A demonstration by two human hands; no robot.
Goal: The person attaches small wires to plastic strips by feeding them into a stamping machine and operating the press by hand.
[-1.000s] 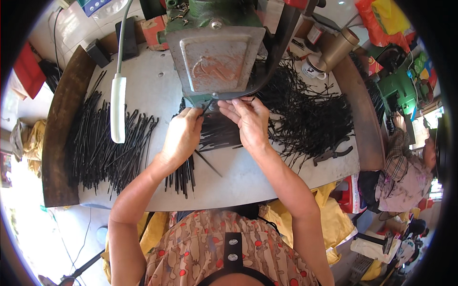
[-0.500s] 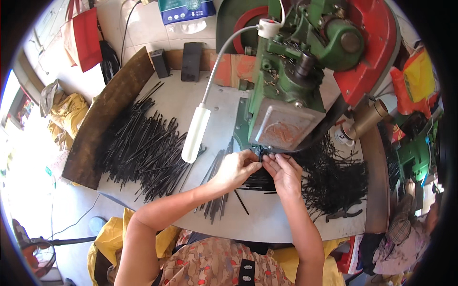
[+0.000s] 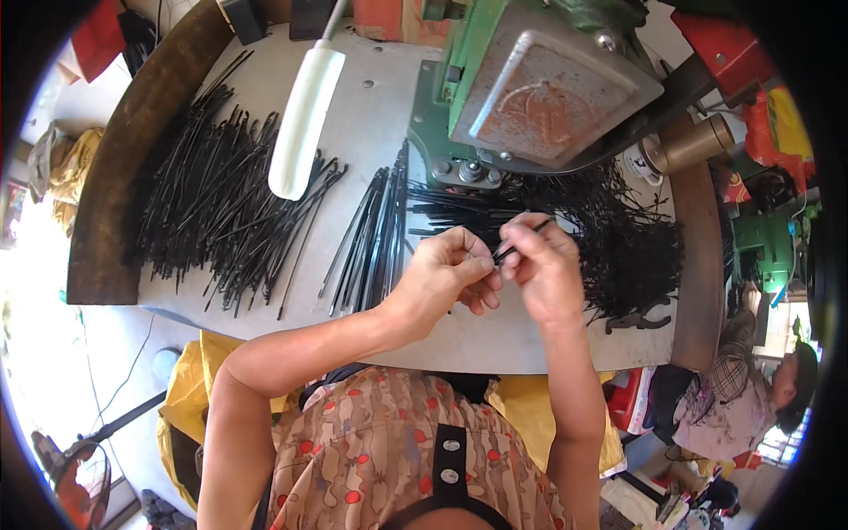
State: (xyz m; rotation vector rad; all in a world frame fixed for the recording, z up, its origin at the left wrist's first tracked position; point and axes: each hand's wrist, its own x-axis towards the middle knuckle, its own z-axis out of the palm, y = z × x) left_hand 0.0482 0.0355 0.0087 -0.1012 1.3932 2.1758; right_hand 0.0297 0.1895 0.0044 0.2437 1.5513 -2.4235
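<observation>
A thin black metal rod [image 3: 541,226] shows between the fingers of my right hand [image 3: 549,274], which is closed in a pinch. The fingertips of my left hand [image 3: 446,269] are also pinched, meeting the right fingers near the rod's lower end; whether they grip the rod or something small is hidden. Both hands are in front of the green press machine [image 3: 433,124], apart from it. Just beyond them lies a bundle of black rods [image 3: 450,210] under the machine. Left of my left hand, a fan of black strips [image 3: 375,234] lies on the metal tabletop [image 3: 477,343].
A large pile of black rods [image 3: 230,203] covers the left side, beneath a white lamp [image 3: 306,124]. At right are a tangled black heap [image 3: 627,247], pliers [image 3: 638,320], a mug [image 3: 638,164] and a gold cylinder [image 3: 698,146]. Raised brown boards [image 3: 110,212] edge the table.
My hands have drawn back toward me from the base of the machine, and a rod now shows in my right fingers. The whole view has tilted down toward my body.
</observation>
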